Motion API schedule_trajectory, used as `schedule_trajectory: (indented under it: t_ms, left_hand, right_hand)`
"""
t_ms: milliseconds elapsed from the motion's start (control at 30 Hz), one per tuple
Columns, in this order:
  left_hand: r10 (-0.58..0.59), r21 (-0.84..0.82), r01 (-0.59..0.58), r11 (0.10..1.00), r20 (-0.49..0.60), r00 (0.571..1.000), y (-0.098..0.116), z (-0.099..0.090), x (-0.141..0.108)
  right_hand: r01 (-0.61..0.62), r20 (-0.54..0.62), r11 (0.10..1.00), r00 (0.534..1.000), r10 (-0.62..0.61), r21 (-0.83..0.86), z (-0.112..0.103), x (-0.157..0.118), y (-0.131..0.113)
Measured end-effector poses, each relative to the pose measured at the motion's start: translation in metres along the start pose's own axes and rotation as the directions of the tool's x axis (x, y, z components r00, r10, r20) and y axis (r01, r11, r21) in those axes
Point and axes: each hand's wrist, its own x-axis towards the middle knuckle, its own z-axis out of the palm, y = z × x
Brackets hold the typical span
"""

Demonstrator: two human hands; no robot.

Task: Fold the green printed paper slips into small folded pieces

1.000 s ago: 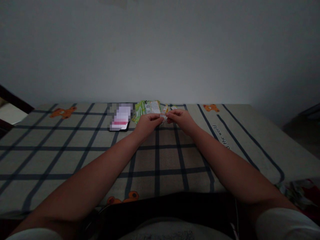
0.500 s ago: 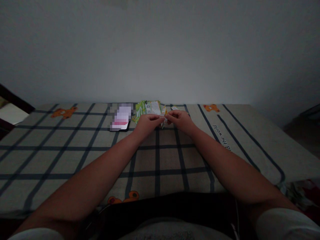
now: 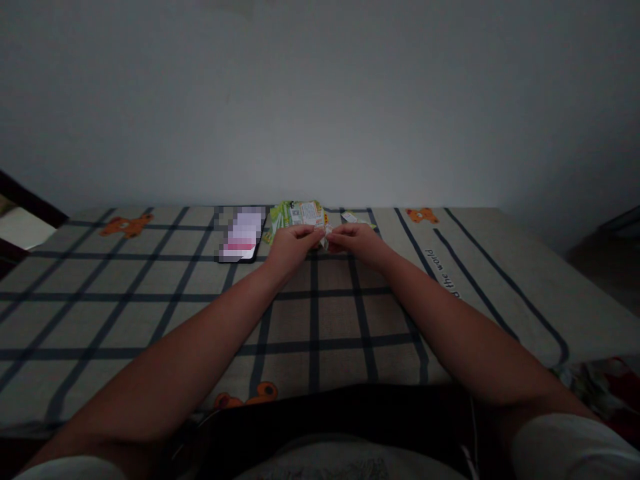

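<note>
My left hand [image 3: 291, 244] and my right hand [image 3: 364, 241] meet over the middle of the cloth, thumbs and fingertips pinched together. Between them they grip a small, crumpled white wrapper [image 3: 327, 239] with a yellow-orange edge; the fingers cover much of it. Just behind my left hand lies a green plastic packet [image 3: 295, 212] with a white printed label, its near part hidden by that hand. Whether the wrapper joins this packet, I cannot tell. A small white and green scrap [image 3: 350, 217] rests behind my right hand.
A phone [image 3: 243, 233] with a lit, blurred screen lies left of the packet. Beneath everything is a checked cloth [image 3: 200, 320] with printed bears. The pale wall [image 3: 320, 100] rises along the far edge. Dark furniture [image 3: 30, 200] stands at the far left.
The wrapper stood more upright between my fingers before; now it is lower and more crumpled. My right hand has flattened slightly, and more of the scrap behind it shows.
</note>
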Motion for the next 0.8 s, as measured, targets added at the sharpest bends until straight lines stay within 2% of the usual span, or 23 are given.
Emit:
schedule_trajectory:
  t_ms: [300,533,667,800]
  left_hand:
    - [-0.064,0.051,0.062,0.997,0.035,0.997,-0.004,-0.0013,0.003]
    - [-0.002,-0.052,0.0,0.999,-0.033,0.999,-0.0086,-0.0016,0.0071]
    - [0.003,-0.096,-0.007,0.995,-0.038,0.999,-0.0072,-0.0004,0.0065]
    - [0.019,-0.026,-0.02,0.999,-0.05,0.999,-0.0034,0.0004,0.0059]
  right_hand:
    - [0.053,-0.036,0.971,0.997,-0.063,-0.235,-0.0005,-0.0018,-0.0041]
    - [-0.009,0.021,1.0,1.0,0.009,0.0,0.0027,-0.0007,0.0005]
    - [0.0,0.064,0.999,0.998,-0.002,0.033,0.0025,0.0005,0.0015]
    - [-0.007,0.035,0.998,0.999,0.005,0.054,0.0027,0.001,0.0006]
